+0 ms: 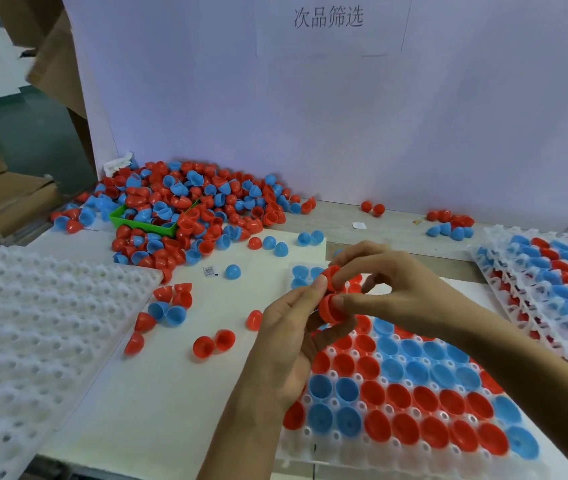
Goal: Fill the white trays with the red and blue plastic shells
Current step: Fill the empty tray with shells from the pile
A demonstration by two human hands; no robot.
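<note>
White sheets cover the bench (178, 393), backed by a pale lilac panel (310, 98) with printed characters; brown cardboard stands at ten o'clock. A heap of red and blue plastic shells (185, 206) half buries a green bin (144, 225). The white pocketed tray (396, 448), partly filled, runs off the bottom edge under both forearms. Just above its twelve o'clock end, the left hand (286, 327) and right hand (393, 289) together pinch two red shells (331, 296); how these join is unclear.

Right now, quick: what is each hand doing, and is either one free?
Left hand: pinching a red shell.
Right hand: pinching another red shell just above it.
Neither is free.
</note>
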